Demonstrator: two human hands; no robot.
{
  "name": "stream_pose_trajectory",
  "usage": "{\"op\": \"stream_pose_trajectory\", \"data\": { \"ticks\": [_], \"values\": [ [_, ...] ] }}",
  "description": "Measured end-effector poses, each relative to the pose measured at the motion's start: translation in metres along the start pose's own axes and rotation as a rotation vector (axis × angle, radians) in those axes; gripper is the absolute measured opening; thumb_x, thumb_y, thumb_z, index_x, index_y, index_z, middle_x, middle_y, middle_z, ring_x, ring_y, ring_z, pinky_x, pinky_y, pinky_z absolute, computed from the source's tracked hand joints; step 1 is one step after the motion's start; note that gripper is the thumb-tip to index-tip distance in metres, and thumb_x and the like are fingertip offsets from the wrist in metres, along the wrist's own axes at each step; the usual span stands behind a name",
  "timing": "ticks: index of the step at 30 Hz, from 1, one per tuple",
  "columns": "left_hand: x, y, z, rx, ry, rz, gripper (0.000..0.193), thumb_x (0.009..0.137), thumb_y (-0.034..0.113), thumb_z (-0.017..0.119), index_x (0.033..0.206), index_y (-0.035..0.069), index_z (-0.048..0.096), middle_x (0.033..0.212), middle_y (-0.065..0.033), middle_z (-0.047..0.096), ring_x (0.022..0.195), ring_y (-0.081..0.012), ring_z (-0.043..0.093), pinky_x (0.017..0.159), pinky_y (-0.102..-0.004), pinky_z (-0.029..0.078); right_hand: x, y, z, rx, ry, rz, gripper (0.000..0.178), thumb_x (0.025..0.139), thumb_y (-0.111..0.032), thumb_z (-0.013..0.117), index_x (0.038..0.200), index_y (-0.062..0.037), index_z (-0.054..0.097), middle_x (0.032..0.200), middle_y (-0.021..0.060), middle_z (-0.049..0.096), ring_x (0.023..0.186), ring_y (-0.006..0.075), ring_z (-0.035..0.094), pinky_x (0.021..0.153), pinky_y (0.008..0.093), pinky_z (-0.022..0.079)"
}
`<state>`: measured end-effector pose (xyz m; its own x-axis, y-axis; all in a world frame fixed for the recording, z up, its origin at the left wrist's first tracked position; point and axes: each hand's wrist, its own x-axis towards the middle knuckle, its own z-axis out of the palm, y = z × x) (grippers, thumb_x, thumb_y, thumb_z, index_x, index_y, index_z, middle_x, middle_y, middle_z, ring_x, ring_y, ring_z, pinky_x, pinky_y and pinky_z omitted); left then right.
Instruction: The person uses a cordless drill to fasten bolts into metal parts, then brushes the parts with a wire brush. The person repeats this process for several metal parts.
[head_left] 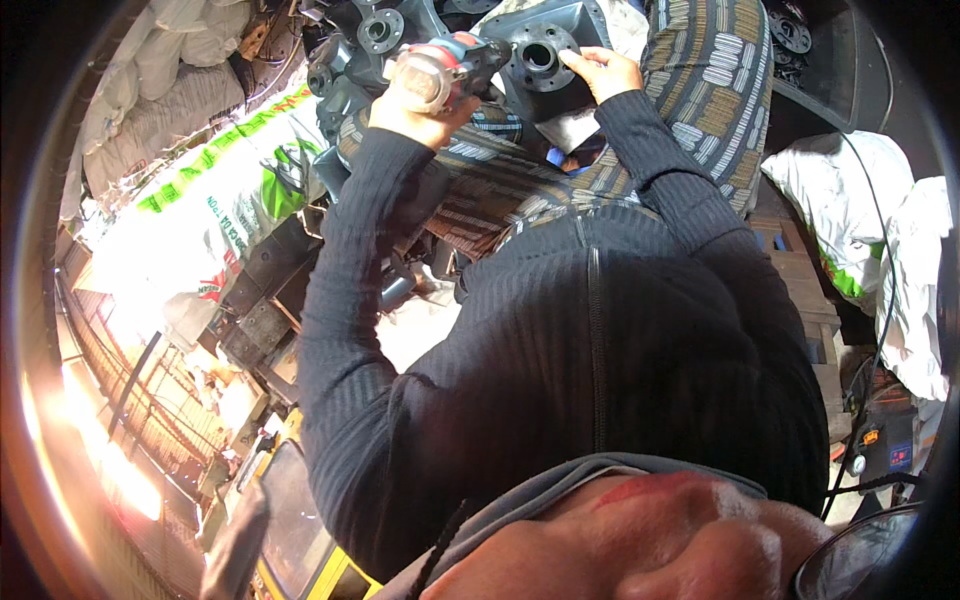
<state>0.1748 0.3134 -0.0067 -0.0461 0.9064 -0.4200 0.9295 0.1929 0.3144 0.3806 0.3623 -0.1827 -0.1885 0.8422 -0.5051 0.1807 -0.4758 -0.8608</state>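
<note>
My left hand [418, 122] is wrapped round a red and black cordless drill [462, 62], whose front end points right. Just beyond the drill's front lies a dark grey part [562, 98] with a round flange, small holes around it and a wide bore in the middle. Thumb and finger of my right hand [612, 76] are pinched together at the flange's right edge; anything between them is too small to make out. The grey part rests by my legs in patterned trousers [700, 90].
Similar grey flanged parts [380, 32] are heaped at the far left. A dark bin [835, 70] holds more at the far right. White and green sacks [225, 225] lie at the left, another white sack [845, 200] at the right. A black cable [888, 250] hangs at the right, above wooden slats [800, 280].
</note>
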Motion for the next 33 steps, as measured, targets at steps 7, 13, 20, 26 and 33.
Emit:
{"op": "stream_pose_trajectory", "data": {
  "ticks": [7, 13, 20, 26, 33],
  "values": [
    [-0.084, 0.033, -0.014, -0.1, 0.148, 0.178, 0.036, 0.073, 0.02, 0.071, 0.106, 0.009, 0.061, 0.095, -0.0085, 0.063, 0.086, -0.024, 0.061, 0.074, -0.0352, 0.048, -0.02, -0.013, -0.038, 0.857, -0.336, 0.363, 0.031, 0.09, -0.018, 0.051, 0.117, -0.0023, 0.055, 0.098, 0.0121, 0.063, 0.079, 0.0176, 0.062, 0.061, 0.0275, 0.053],
    [-0.116, 0.049, 0.013, -0.19, 0.17, 0.227, 0.039, 0.072, 0.024, 0.073, 0.105, 0.007, 0.061, 0.101, -0.0089, 0.063, 0.095, -0.0267, 0.06, 0.083, -0.0374, 0.046, -0.044, -0.031, -0.041, 1.028, -0.676, 0.342, 0.044, 0.093, -0.017, 0.039, 0.131, 0.0044, 0.036, 0.125, 0.0172, 0.05, 0.11, 0.0248, 0.052, 0.081, 0.0302, 0.048],
    [-0.115, 0.048, 0.018, -0.088, 0.192, 0.317, 0.05, 0.07, 0.022, 0.074, 0.113, 0.004, 0.054, 0.103, -0.0105, 0.062, 0.095, -0.0263, 0.061, 0.084, -0.037, 0.047, -0.061, -0.044, -0.036, 1.041, -0.582, 0.385, 0.041, 0.093, -0.01, 0.038, 0.131, 0.0047, 0.037, 0.131, 0.0179, 0.045, 0.117, 0.0263, 0.048, 0.078, 0.0253, 0.048],
    [-0.108, 0.047, 0.02, -0.127, 0.139, 0.275, 0.048, 0.07, 0.024, 0.073, 0.112, 0.008, 0.056, 0.104, -0.0084, 0.063, 0.094, -0.0259, 0.061, 0.083, -0.0378, 0.047, -0.058, -0.033, -0.029, 1.109, -0.621, 0.31, 0.036, 0.093, -0.009, 0.04, 0.126, 0.0047, 0.042, 0.122, 0.0167, 0.053, 0.108, 0.02, 0.056, 0.076, 0.0223, 0.048],
    [-0.102, 0.045, 0.026, -0.072, 0.103, 0.27, 0.051, 0.07, 0.025, 0.072, 0.114, 0.009, 0.054, 0.109, -0.0089, 0.061, 0.1, -0.0265, 0.059, 0.089, -0.0385, 0.045, -0.057, -0.027, -0.034, 1.147, -0.68, 0.32, 0.03, 0.093, -0.009, 0.043, 0.119, 0.0033, 0.049, 0.108, 0.0167, 0.061, 0.095, 0.0191, 0.06, 0.073, 0.024, 0.05]
  ]
}}
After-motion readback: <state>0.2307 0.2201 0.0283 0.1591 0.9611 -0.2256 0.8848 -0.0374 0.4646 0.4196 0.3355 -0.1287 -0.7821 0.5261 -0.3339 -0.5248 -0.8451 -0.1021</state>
